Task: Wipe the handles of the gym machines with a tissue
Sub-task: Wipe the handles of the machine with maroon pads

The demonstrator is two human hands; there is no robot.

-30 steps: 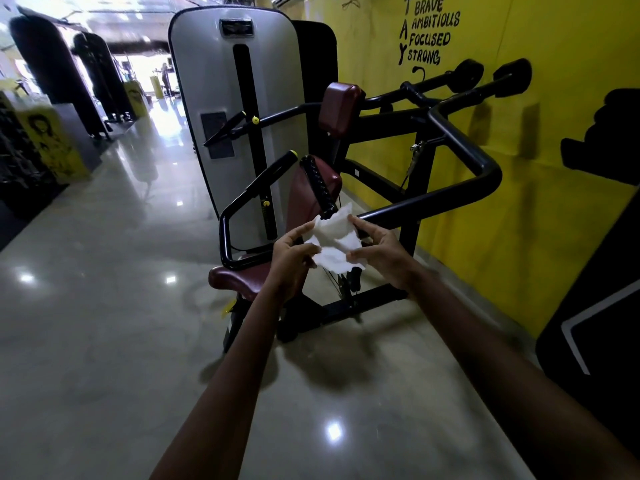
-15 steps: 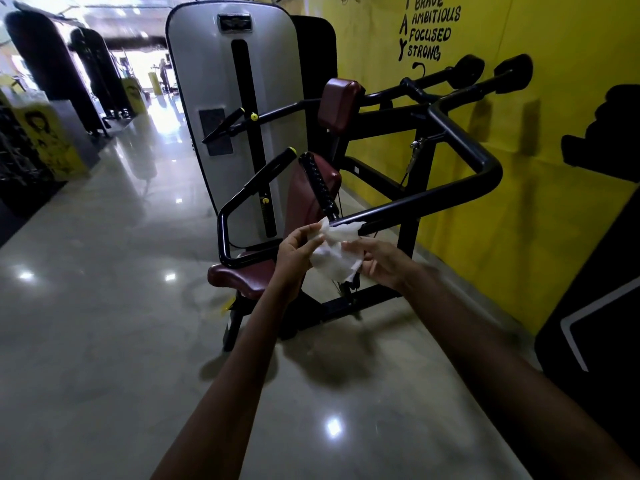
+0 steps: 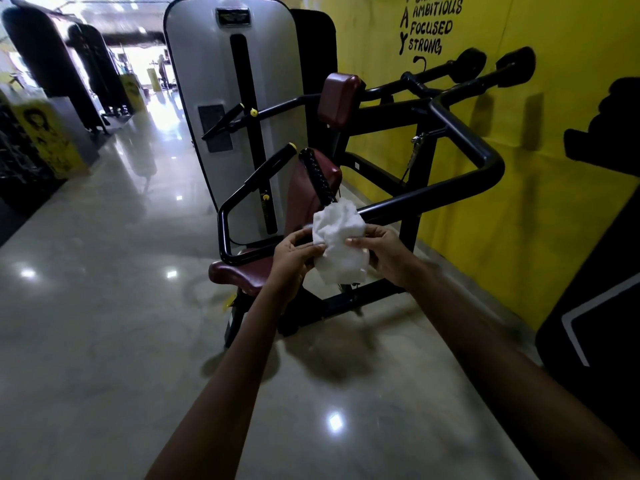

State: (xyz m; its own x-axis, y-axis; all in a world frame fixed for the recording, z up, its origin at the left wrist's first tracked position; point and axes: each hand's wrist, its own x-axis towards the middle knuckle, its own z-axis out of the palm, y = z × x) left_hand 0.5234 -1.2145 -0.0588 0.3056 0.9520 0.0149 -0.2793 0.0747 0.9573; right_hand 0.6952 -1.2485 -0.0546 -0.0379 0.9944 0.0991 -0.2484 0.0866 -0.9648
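A crumpled white tissue (image 3: pixel 341 242) hangs between both my hands, just in front of the gym machine. My left hand (image 3: pixel 294 256) pinches its left edge and my right hand (image 3: pixel 384 252) grips its right side. Directly behind the tissue's top rises a black ribbed handle (image 3: pixel 317 174), slanting up to the left. A second black handle with a yellow tip (image 3: pixel 268 168) stands to its left. The tissue's top edge lies at the ribbed handle's lower end; whether they touch I cannot tell.
The machine has a maroon seat (image 3: pixel 239 273), a maroon pad (image 3: pixel 339 100) and a grey weight-stack cover (image 3: pixel 228 98). Thick black frame bars (image 3: pixel 467 143) reach right toward the yellow wall (image 3: pixel 519 168). Glossy floor (image 3: pixel 104 306) stretches left, with more dark machines (image 3: pixel 52 71) far back.
Both hands with the tissue have risen slightly toward the ribbed handle's lower end. The tissue, bunched small half a second ago, now spreads larger between the hands.
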